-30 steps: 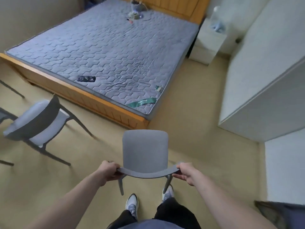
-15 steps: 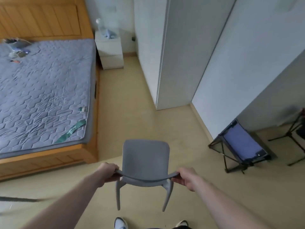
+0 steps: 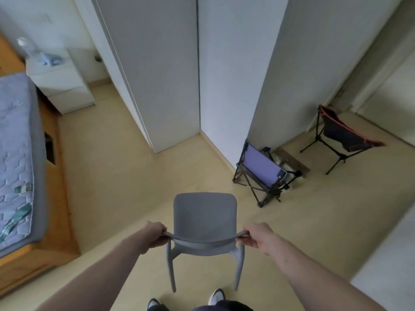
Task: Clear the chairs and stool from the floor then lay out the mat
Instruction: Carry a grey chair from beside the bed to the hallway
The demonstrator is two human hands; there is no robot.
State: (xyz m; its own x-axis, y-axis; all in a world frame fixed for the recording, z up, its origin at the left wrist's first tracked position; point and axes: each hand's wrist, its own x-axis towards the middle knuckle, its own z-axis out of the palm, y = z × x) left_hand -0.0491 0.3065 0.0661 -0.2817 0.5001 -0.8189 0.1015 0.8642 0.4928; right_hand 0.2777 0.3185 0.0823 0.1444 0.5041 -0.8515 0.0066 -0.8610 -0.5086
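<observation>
One grey chair [image 3: 204, 218], left hand [image 3: 152, 236] and right hand [image 3: 258, 237] grip clenched on backrest, two folding chairs [image 3: 260, 171]

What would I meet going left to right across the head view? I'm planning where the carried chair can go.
Mattress → white nightstand → left hand → grey chair → right hand → folded purple camp chair → red-trimmed camp chair.
</observation>
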